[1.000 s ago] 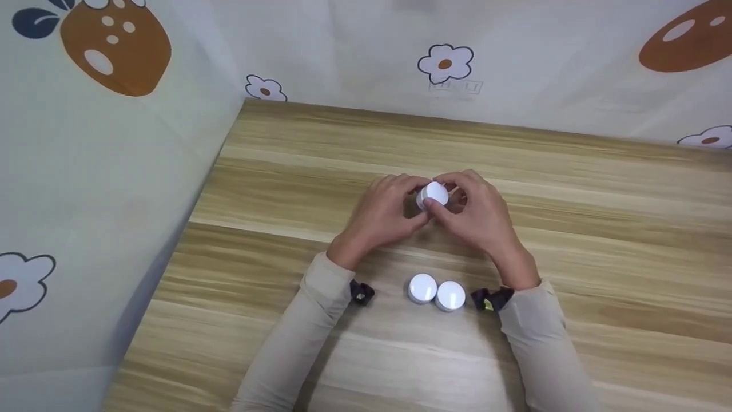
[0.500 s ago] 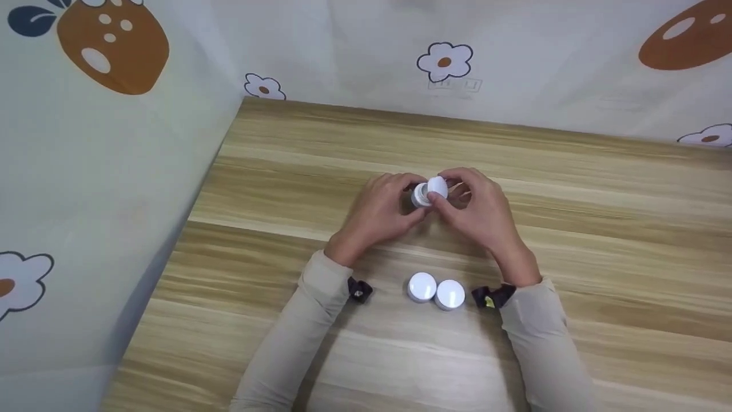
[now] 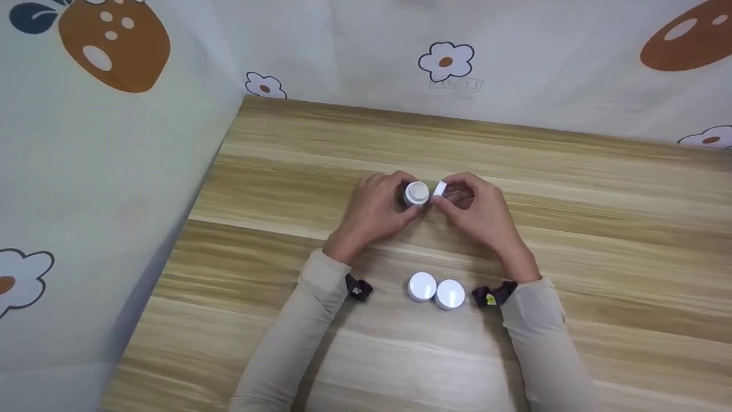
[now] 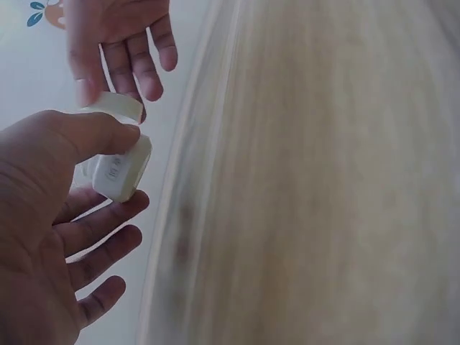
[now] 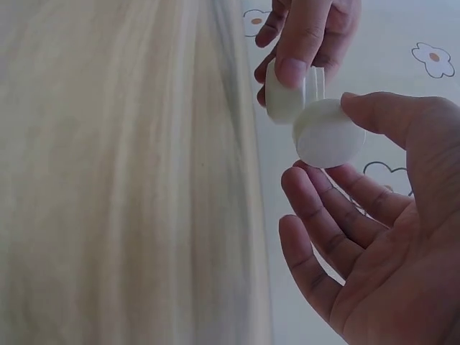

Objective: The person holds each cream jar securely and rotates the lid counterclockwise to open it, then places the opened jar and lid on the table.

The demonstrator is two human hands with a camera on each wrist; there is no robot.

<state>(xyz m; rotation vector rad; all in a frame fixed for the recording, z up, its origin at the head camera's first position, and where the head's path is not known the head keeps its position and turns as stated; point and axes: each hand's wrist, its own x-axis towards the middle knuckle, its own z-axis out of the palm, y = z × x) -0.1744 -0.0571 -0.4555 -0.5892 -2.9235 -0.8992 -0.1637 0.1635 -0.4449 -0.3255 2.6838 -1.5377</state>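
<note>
Illegible lettering (image 4: 115, 172) on the white jar (image 4: 129, 172), itself partly behind the thumb (image 4: 100, 135) of the left hand (image 4: 32, 215)

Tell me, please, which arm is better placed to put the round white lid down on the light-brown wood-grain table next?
The right, I think: the right grip pinches the round white lid, with the table to its right. The left grip is occupied with the small round white jar.
</note>
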